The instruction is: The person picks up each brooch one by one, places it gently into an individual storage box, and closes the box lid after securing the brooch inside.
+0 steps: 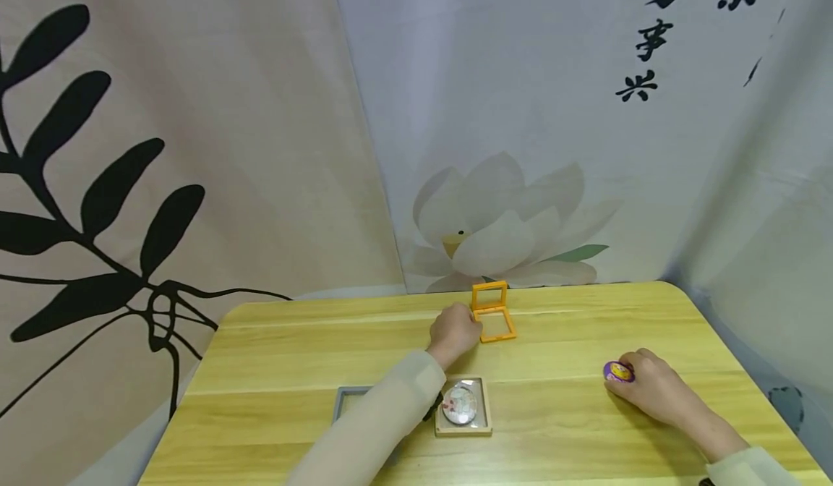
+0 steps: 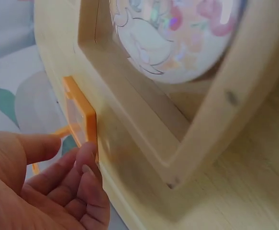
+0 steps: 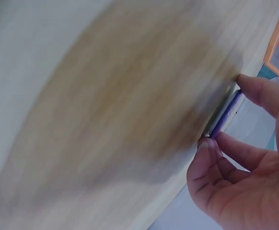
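My left hand [image 1: 454,334] pinches the left edge of an orange hinged square display frame [image 1: 500,339] between thumb and fingers. In the head view the frame stands opened near the table's far edge, one half lying flat and the other raised. The left wrist view shows the thumb and fingertips at the orange frame [image 2: 85,109]. Over on the right, my right hand [image 1: 657,392] grips a round purple badge [image 1: 619,372] with a yellow picture, fingers and thumb on its rim. From the right wrist, the badge [image 3: 227,114] appears edge-on, close to the tabletop.
A beige square frame [image 1: 463,432] holding a round, shiny pale badge [image 1: 460,405] lies beside my left forearm. A grey frame [image 1: 354,390] is partly hidden under that sleeve. Behind the wooden table [image 1: 293,334] hangs a printed curtain [image 1: 520,110].
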### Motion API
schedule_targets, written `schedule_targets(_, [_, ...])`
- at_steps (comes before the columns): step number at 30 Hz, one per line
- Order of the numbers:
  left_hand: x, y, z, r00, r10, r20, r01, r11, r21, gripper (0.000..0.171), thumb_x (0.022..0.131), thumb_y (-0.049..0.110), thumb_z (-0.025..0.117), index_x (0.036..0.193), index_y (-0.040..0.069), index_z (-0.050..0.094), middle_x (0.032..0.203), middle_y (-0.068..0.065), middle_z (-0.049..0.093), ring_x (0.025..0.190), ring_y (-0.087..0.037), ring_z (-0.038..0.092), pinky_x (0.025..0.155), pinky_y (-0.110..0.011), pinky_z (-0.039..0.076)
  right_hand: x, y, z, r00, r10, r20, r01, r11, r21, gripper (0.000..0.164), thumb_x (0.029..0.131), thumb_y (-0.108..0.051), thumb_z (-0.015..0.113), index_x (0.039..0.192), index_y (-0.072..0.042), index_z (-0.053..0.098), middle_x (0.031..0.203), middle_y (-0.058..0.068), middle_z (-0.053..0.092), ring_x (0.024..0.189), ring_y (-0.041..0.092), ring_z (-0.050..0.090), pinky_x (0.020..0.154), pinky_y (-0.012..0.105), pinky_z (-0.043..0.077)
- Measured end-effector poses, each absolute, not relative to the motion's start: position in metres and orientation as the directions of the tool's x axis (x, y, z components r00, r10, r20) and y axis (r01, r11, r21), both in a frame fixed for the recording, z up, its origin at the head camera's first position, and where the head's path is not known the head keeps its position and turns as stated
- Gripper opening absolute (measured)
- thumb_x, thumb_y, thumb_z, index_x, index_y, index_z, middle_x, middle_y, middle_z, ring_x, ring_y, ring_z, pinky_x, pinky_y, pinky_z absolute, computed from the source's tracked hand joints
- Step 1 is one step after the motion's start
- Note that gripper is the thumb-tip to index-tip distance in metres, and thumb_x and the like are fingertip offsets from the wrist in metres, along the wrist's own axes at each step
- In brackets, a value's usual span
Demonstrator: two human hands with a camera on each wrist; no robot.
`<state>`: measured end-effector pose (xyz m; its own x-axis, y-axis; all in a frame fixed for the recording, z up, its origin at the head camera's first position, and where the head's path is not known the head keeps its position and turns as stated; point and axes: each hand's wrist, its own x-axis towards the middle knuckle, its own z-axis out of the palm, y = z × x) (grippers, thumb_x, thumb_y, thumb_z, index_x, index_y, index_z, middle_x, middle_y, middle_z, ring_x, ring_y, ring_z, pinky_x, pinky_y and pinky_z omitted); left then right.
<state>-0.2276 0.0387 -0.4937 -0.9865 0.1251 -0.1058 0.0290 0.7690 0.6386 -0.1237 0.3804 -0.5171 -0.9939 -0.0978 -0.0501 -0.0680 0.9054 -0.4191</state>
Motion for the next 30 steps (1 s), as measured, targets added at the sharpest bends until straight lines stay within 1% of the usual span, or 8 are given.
schedule_targets(3, [-0.231, 0.042, -0.494, -0.987, 0.110, -0.115, 0.016, 0.787, 0.617, 0.054, 0.097, 0.017, 0.071, 0.054, 0.017, 0.038, 0.048, 0.005, 0.028, 0.044, -0.013, 0.028, 0.044, -0.031, 0.027, -0.124, 0.379, -0.515, -0.994, -0.095, -0.057, -0.062, 0.904, -0.424, 0.056, 0.089, -0.032, 0.082, 0.111, 0.016, 0.064, 0.100, 0.017, 0.063, 0.088, 0.028, 0.064, 0.078, 0.050, 0.056])
schedule_targets(7, [-0.235, 0.046, -0.497, -0.987, 0.091, -0.131, -0.007, 0.797, 0.605, 0.050, 0.094, 0.017, 0.074, 0.056, 0.016, 0.041, 0.051, 0.003, 0.032, 0.047, -0.015, 0.034, 0.048, -0.034, 0.032, -0.123, 0.378, -0.515, -0.994, -0.097, -0.056, -0.065, 0.905, -0.421, 0.055, 0.089, -0.032, 0.082, 0.110, 0.016, 0.064, 0.099, 0.017, 0.062, 0.088, 0.029, 0.063, 0.079, 0.051, 0.056])
schedule_targets(14, [-0.235, 0.051, -0.502, -0.990, 0.081, -0.117, -0.005, 0.802, 0.597, 0.041, 0.088, 0.009, 0.076, 0.060, 0.014, 0.046, 0.056, 0.001, 0.039, 0.051, -0.017, 0.038, 0.050, -0.037, 0.036, -0.120, 0.379, -0.519, -0.995, -0.096, -0.037, -0.071, 0.907, -0.415, 0.054, 0.089, -0.031, 0.082, 0.109, 0.015, 0.065, 0.097, 0.015, 0.061, 0.086, 0.027, 0.062, 0.079, 0.050, 0.055])
schedule_targets(21, [-0.238, 0.052, -0.504, -0.991, 0.066, -0.116, -0.014, 0.815, 0.580, 0.034, 0.085, 0.011, 0.079, 0.063, 0.012, 0.053, 0.059, -0.001, 0.047, 0.054, -0.018, 0.042, 0.051, -0.039, 0.040, -0.122, 0.379, -0.518, -0.995, -0.088, -0.053, -0.059, 0.907, -0.418, 0.056, 0.089, -0.031, 0.082, 0.112, 0.016, 0.063, 0.100, 0.016, 0.061, 0.087, 0.028, 0.063, 0.078, 0.050, 0.055])
schedule_targets(25, [-0.240, 0.053, -0.505, -0.990, 0.067, -0.126, -0.018, 0.818, 0.575, 0.035, 0.084, 0.011, 0.079, 0.062, 0.013, 0.051, 0.059, -0.001, 0.046, 0.053, -0.018, 0.042, 0.051, -0.038, 0.039, -0.123, 0.379, -0.518, -0.994, -0.089, -0.058, -0.057, 0.906, -0.419, 0.057, 0.090, -0.032, 0.082, 0.112, 0.016, 0.063, 0.100, 0.016, 0.061, 0.088, 0.028, 0.062, 0.078, 0.049, 0.055])
schedule_targets(30, [-0.239, 0.053, -0.504, -0.986, 0.090, -0.139, -0.008, 0.811, 0.585, 0.041, 0.083, 0.006, 0.075, 0.059, 0.016, 0.044, 0.055, 0.001, 0.037, 0.050, -0.016, 0.035, 0.047, -0.035, 0.034, -0.123, 0.379, -0.517, -0.995, -0.090, -0.048, -0.062, 0.906, -0.419, 0.058, 0.089, -0.032, 0.082, 0.113, 0.017, 0.063, 0.101, 0.017, 0.061, 0.089, 0.029, 0.063, 0.079, 0.051, 0.055])
